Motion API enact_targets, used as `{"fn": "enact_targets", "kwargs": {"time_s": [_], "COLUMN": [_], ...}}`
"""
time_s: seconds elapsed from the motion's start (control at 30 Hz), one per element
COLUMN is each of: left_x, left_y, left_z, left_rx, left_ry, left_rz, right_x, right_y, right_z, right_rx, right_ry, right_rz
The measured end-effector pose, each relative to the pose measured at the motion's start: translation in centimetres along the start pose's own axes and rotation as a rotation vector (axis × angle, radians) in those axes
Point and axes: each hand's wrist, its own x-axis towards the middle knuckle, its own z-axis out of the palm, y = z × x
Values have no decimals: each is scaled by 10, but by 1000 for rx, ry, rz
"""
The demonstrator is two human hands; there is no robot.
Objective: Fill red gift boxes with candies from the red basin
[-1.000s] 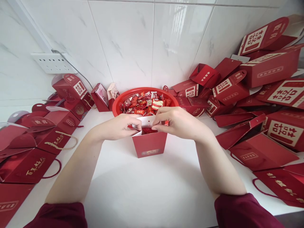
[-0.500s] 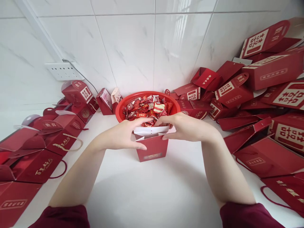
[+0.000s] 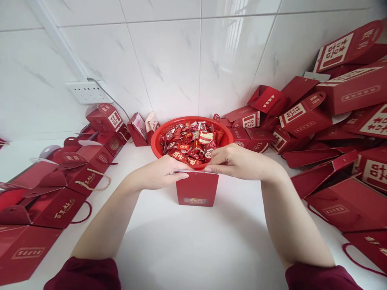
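Observation:
A small red gift box (image 3: 197, 188) stands upright on the white counter (image 3: 193, 245) in front of me. My left hand (image 3: 161, 172) pinches the left end of its top flaps, fingers closed. My right hand (image 3: 232, 161) pinches the right end the same way. The flaps are pressed flat together between my fingertips. Just behind the box sits a red round basket (image 3: 225, 136) full of wrapped candies (image 3: 191, 141).
Red gift boxes with gold lettering lie along the left (image 3: 45, 201). Several more are piled high on the right (image 3: 329, 121). A white wall socket (image 3: 89, 92) with a cable sits on the tiled wall at the back left.
The white inner flaps that stood open have been folded down and pressed shut. Both hands have moved closer to the top edge of the box.

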Motion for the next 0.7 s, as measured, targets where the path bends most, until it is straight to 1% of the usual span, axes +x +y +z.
{"fn": "enact_targets", "kwargs": {"time_s": [0.07,0.13,0.23,0.3,0.37,0.5,0.57,0.7], "left_x": [1,1,1,0,-1,-3,-2,2], "left_y": [1,1,1,1,-1,-6,-9,-11], "left_z": [0,1,0,0,-2,-7,-7,-2], "left_rx": [-22,-34,-37,-45,-55,-78,-69,-9], "left_ry": [-8,-10,-12,-20,-44,-141,-141,-90], "left_rz": [34,47,51,34,3,-48,-70,-77], "right_x": [1,1,2,4,5,8,8,8], "right_y": [2,1,-2,-4,-5,-5,-6,-7], "right_z": [1,1,3,6,9,16,17,18], "right_rx": [25,43,65,84,70,-57,-111,-153], "right_ry": [-74,-123,-164,-178,-178,-137,-112,-81], "right_rz": [7,51,112,111,104,90,65,44]}}
